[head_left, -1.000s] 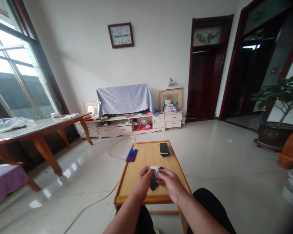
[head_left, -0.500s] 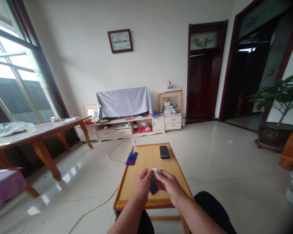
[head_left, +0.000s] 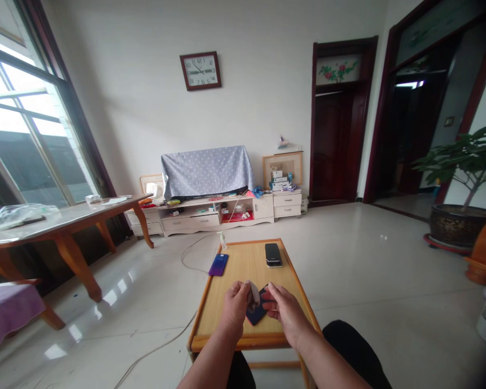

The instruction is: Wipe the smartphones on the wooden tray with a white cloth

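Observation:
My left hand [head_left: 237, 302] is closed, pinching a small crumpled grey-white cloth [head_left: 253, 296] between thumb and fingers. The cloth hangs over a dark blue phone [head_left: 259, 312] that lies on the small wooden table [head_left: 243, 265]. Just to the right, my right hand [head_left: 281, 308] is open, its fingers apart and curved toward the cloth without visibly holding it. Both hands partly cover the dark phone. Farther back on the tabletop lie a blue-purple phone [head_left: 218, 265] at the left and a black phone [head_left: 272, 254], apparently stacked on another, at the right.
A pump bottle [head_left: 222, 241] stands at the table's far left corner. A cable [head_left: 157, 346] runs across the floor on the left. Beyond are a long wooden table [head_left: 60, 227], a low white cabinet [head_left: 190, 221] and a potted plant [head_left: 449, 224].
My right hand has let go of the cloth and moved slightly right, its fingers opening. The cloth now hangs from my left hand alone, and more of the dark phone shows.

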Motion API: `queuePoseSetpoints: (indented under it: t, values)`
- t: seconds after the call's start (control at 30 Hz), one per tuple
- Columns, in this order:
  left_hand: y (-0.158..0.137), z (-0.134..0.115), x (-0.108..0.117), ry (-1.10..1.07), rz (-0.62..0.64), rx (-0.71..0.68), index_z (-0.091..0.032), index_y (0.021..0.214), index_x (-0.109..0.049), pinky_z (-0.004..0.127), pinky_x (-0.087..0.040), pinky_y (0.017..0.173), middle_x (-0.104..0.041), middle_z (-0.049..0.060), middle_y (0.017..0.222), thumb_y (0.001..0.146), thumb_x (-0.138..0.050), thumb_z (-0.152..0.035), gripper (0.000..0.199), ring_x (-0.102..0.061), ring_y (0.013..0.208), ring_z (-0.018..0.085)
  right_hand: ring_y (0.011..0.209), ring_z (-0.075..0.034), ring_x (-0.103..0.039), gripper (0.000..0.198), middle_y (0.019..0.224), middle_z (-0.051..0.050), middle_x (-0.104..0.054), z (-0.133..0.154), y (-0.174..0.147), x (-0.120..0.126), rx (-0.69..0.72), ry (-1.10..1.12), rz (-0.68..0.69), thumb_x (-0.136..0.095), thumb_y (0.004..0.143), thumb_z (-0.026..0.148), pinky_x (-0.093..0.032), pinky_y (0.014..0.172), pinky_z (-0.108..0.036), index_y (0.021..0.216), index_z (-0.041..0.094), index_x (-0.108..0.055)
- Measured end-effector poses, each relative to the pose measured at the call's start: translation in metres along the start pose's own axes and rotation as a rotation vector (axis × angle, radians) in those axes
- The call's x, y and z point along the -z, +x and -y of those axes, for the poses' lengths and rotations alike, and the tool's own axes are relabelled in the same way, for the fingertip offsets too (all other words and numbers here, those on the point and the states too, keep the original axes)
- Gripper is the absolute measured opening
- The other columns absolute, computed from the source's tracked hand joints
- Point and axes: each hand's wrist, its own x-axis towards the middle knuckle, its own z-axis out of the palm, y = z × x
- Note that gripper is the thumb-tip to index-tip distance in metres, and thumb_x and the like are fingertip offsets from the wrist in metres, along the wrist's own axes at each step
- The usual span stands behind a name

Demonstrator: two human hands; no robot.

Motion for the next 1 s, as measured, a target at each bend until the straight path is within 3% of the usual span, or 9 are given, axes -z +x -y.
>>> queuePoseSetpoints:
  t: [0.1, 0.17, 0.27, 0.47, 0.57, 0.7, 0.8, 0.9, 1.0]
  values:
    - [0.001, 0.002, -0.002, -0.024, 0.021, 0.014, -0.022, 0.060, -0.046, 0.023, -0.032, 0.053, -0.042, -0.009, 0.053, 0.071, -0.075, -0.052, 0.043, -0.039, 0.052, 0.008, 0.091, -0.019, -0.067, 0.052, 0.103, -0.003, -0.074, 0.001, -0.008, -0.007, 0.010, -0.072, 0.117, -0.080, 0.073, 0.059, -0.043, 0.069, -0.026, 0.109, 0.023, -0.068]
    - [0.002, 0.004, -0.003, -0.049, 0.029, 0.028, -0.022, 0.059, -0.044, 0.023, -0.031, 0.053, -0.041, -0.010, 0.054, 0.068, -0.077, -0.050, 0.044, -0.037, 0.052, 0.007, 0.086, -0.018, -0.066, 0.046, 0.093, -0.003, -0.075, -0.002, -0.007, -0.008, -0.007, -0.082, 0.133, -0.083, 0.070, 0.054, -0.041, 0.066, -0.025, 0.099, 0.020, -0.070]
    - [0.006, 0.009, -0.001, -0.099, 0.015, 0.052, -0.022, 0.061, -0.044, 0.023, -0.032, 0.054, -0.041, -0.010, 0.055, 0.068, -0.076, -0.050, 0.043, -0.039, 0.052, 0.007, 0.072, -0.015, -0.063, 0.036, 0.078, -0.002, -0.072, -0.011, 0.004, 0.000, -0.049, -0.047, 0.056, -0.079, 0.072, 0.049, -0.040, 0.063, -0.025, 0.088, 0.019, -0.068]
    - [0.013, 0.015, 0.006, -0.214, -0.039, 0.067, -0.023, 0.069, -0.044, 0.024, -0.034, 0.054, -0.044, -0.009, 0.060, 0.071, -0.073, -0.051, 0.041, -0.043, 0.055, 0.008, 0.058, -0.008, -0.053, 0.034, 0.069, 0.004, -0.064, -0.033, 0.028, 0.029, -0.082, 0.083, -0.135, -0.077, 0.068, 0.035, -0.036, 0.054, -0.020, 0.097, 0.022, -0.064]
    - [0.013, 0.016, 0.005, -0.246, -0.038, 0.066, -0.024, 0.070, -0.042, 0.024, -0.035, 0.054, -0.045, -0.008, 0.061, 0.073, -0.072, -0.053, 0.042, -0.045, 0.055, 0.009, 0.060, -0.008, -0.056, 0.038, 0.074, 0.002, -0.066, -0.037, 0.025, 0.033, -0.111, 0.132, -0.144, -0.079, 0.070, 0.038, -0.039, 0.054, -0.019, 0.102, 0.022, -0.064]
    - [0.007, 0.027, -0.001, -0.219, 0.014, 0.086, -0.024, 0.070, -0.043, 0.025, -0.032, 0.049, -0.048, -0.007, 0.059, 0.075, -0.071, -0.056, 0.042, -0.047, 0.051, 0.010, 0.074, -0.018, -0.068, 0.051, 0.090, -0.008, -0.073, -0.039, 0.012, 0.018, -0.181, 0.181, 0.009, -0.074, 0.077, 0.059, -0.050, 0.061, -0.028, 0.109, 0.020, -0.066]
    - [0.003, 0.042, -0.005, -0.164, 0.050, 0.092, -0.024, 0.068, -0.042, 0.024, -0.027, 0.046, -0.045, -0.009, 0.054, 0.073, -0.074, -0.055, 0.045, -0.041, 0.047, 0.008, 0.079, -0.021, -0.069, 0.051, 0.090, -0.010, -0.073, -0.044, 0.009, 0.008, -0.185, 0.191, 0.083, -0.077, 0.074, 0.060, -0.052, 0.068, -0.032, 0.102, 0.017, -0.069]
    - [0.002, 0.055, -0.003, -0.104, 0.055, 0.082, -0.022, 0.071, -0.048, 0.022, -0.028, 0.048, -0.047, -0.009, 0.054, 0.070, -0.077, -0.054, 0.043, -0.041, 0.047, 0.007, 0.081, -0.018, -0.068, 0.045, 0.089, -0.005, -0.073, -0.049, 0.017, 0.013, -0.134, 0.165, 0.011, -0.084, 0.066, 0.048, -0.050, 0.070, -0.028, 0.096, 0.019, -0.067]
    - [0.005, 0.063, 0.002, -0.060, 0.049, 0.073, -0.021, 0.088, -0.057, 0.022, -0.034, 0.053, -0.059, -0.006, 0.065, 0.069, -0.079, -0.055, 0.045, -0.051, 0.055, 0.009, 0.083, -0.018, -0.067, 0.045, 0.091, -0.004, -0.073, -0.051, 0.028, 0.028, -0.082, 0.111, -0.072, -0.082, 0.064, 0.044, -0.049, 0.068, -0.027, 0.099, 0.021, -0.065]
